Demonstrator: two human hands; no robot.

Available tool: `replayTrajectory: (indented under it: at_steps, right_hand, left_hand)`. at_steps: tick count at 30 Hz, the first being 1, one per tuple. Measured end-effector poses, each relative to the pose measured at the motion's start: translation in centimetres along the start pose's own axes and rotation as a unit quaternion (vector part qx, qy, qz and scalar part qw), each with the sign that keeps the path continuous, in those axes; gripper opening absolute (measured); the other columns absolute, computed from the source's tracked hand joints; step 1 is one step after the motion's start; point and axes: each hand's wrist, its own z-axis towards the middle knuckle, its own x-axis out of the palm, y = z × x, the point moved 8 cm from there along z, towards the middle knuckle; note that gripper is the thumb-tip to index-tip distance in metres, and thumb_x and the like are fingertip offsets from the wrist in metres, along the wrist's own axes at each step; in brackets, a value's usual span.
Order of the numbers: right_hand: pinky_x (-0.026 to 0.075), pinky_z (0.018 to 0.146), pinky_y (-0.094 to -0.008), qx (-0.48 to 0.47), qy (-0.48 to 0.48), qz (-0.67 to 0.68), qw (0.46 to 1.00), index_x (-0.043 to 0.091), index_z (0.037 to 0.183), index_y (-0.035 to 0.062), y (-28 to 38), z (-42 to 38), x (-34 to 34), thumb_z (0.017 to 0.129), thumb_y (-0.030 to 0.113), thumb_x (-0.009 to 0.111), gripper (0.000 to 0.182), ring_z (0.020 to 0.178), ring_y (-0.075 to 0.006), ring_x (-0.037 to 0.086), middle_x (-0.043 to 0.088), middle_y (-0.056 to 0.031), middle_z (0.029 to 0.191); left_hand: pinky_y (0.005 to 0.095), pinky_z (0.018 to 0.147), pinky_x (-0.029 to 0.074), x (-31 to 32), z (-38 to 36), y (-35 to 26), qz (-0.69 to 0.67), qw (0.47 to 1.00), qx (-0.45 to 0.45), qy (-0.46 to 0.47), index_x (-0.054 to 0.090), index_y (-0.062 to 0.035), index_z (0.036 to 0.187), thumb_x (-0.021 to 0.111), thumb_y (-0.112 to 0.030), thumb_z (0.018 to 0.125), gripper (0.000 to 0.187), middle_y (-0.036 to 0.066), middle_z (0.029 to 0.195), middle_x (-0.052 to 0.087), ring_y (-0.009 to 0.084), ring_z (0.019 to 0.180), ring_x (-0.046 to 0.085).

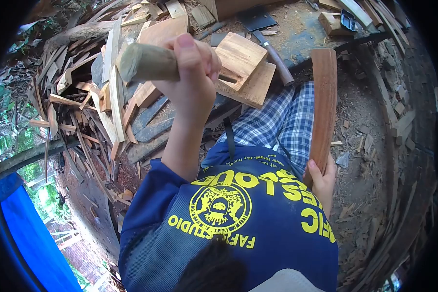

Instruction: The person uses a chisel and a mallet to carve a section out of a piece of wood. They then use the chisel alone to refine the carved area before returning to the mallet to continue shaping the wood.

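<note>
My left hand (pixel 193 65)'s clenched round a thick stick (pixel 153 62) left of the slotted block (pixel 241 54), other end hidden. Right hand (pixel 322 179)'s gripping a board (pixel 324 97) right of that block, probably to steady it.

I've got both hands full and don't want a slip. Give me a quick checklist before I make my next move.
1. Left hand closed around the round wooden piece: ok.
2. Right hand gripping the long board near its lower end: ok.
3. Upper block lined up with the lower block: not ok, it sits askew.
4. Wooden-handled tool well away from your legs: not ok, its handle ends close to them.
5. Ground beside your legs free of scraps: not ok, chips lie about.
6. Long board free of cracks on its hidden side: cannot tell.
</note>
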Motion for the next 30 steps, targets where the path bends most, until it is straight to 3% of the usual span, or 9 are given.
replayTrajectory:
  at_steps: [1,13,16,23,30]
  right_hand:
    - [0.044,0.059,-0.0246,0.002,-0.006,-0.004,1.000,0.046,0.135,-0.0003,-0.1,0.1,-0.2,0.091,0.022,0.066,0.053,0.068,-0.0093,0.054,0.056,-0.0034,0.086]
    - [0.044,0.059,-0.0245,0.004,-0.003,0.006,1.000,0.048,0.135,-0.0007,-1.5,0.6,-0.9,0.091,0.023,0.066,0.053,0.068,-0.0087,0.054,0.058,-0.0040,0.090]
    - [0.043,0.058,-0.0244,-0.002,0.002,0.013,1.000,0.048,0.134,-0.0004,-1.7,0.7,-1.2,0.091,0.022,0.067,0.052,0.068,-0.0084,0.053,0.058,-0.0035,0.090]
    - [0.043,0.058,-0.0244,-0.009,0.006,0.013,1.000,0.049,0.134,-0.0006,-2.1,0.8,-1.5,0.091,0.021,0.066,0.051,0.067,-0.0083,0.053,0.058,-0.0032,0.089]
    - [0.043,0.058,-0.0245,-0.009,0.012,0.010,1.000,0.048,0.135,-0.0009,-1.6,1.0,-0.9,0.092,0.021,0.065,0.051,0.066,-0.0077,0.052,0.057,-0.0020,0.087]
  left_hand:
    - [0.0238,0.035,0.032,0.3,0.1,0.1,-0.028,1.000,-0.007,-0.001,0.041,-0.0066,0.067,0.055,-0.018,0.098,0.036,0.001,0.051,0.041,0.0080,0.039,0.039]
    - [0.0218,0.038,0.036,2.3,-0.1,1.8,-0.006,0.999,-0.024,0.038,0.048,-0.0036,0.076,0.060,-0.020,0.099,0.030,0.000,0.054,0.045,0.0069,0.042,0.045]
    - [0.0252,0.039,0.033,3.2,-0.1,1.5,0.072,0.997,-0.027,0.022,0.040,-0.0087,0.068,0.058,-0.022,0.098,0.037,0.000,0.053,0.037,0.0092,0.042,0.037]
    - [0.0241,0.039,0.033,3.7,-0.1,1.5,0.086,0.996,-0.020,0.020,0.041,-0.0083,0.070,0.058,-0.019,0.098,0.034,0.000,0.053,0.039,0.0087,0.042,0.038]
    - [0.0221,0.041,0.035,3.6,0.4,2.8,0.080,0.996,-0.022,0.020,0.050,-0.0050,0.074,0.059,-0.011,0.097,0.026,0.000,0.055,0.048,0.0057,0.045,0.044]
